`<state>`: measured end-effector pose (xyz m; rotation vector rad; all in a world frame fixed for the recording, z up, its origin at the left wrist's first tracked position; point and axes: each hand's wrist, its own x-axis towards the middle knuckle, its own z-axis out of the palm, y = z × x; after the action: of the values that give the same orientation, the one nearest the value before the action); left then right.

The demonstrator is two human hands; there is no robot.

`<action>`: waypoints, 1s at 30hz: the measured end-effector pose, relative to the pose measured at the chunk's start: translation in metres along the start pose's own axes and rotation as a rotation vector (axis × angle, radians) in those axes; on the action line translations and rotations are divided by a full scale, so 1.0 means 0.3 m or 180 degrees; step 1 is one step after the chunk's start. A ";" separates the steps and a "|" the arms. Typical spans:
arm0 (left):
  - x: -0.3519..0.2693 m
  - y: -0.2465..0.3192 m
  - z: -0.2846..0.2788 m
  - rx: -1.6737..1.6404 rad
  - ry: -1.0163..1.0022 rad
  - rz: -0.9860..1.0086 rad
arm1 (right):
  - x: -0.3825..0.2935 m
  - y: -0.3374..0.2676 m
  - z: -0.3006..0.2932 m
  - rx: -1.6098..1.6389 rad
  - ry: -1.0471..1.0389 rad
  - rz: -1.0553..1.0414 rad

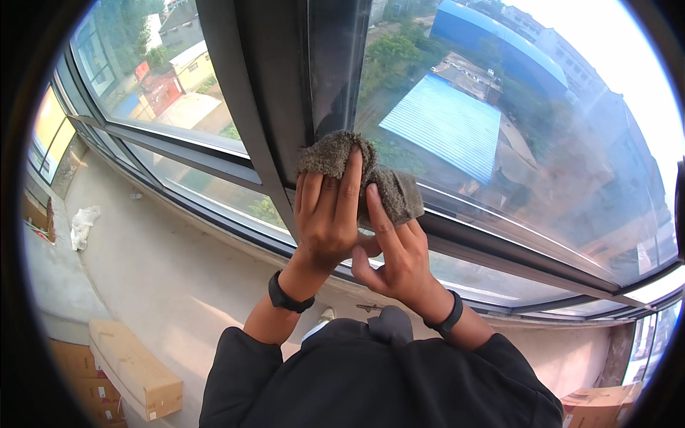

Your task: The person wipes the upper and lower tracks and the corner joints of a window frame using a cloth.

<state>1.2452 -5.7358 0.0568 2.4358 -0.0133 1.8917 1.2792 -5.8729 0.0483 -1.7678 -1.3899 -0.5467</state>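
A grey-brown terry cloth is bunched against the dark metal window frame, at the lower corner beside the large glass pane. My left hand presses its upper part with the fingers spread along it. On the cloth's folded right end, over the lower rail, lies my right hand, its index finger extended and the other fingertips partly hidden under the fabric. Both hands hold the same cloth and almost meet at the thumbs. Each wrist wears a black band.
Left of the upright stands another glass pane. Lower panes and a sill run below the rail. Cardboard boxes stand at lower left, and another cardboard box at lower right. A white plastic bag lies on the concrete floor.
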 end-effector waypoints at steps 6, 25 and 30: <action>-0.068 -0.024 0.003 0.0036 0.0061 -0.0096 | 0.012 -0.022 0.033 -0.0167 0.0090 -0.0113; 0.158 -0.074 0.000 0.0045 0.0443 0.0136 | 0.198 -0.021 -0.019 -0.0003 0.0640 -0.0586; 0.037 -0.076 -0.026 0.0221 0.0052 -0.0080 | 0.142 -0.026 0.040 -0.0061 0.0397 -0.0374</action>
<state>1.2415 -5.7123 0.0687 2.4517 0.0848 1.9332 1.2830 -5.8373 0.0756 -1.6453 -1.4112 -0.7231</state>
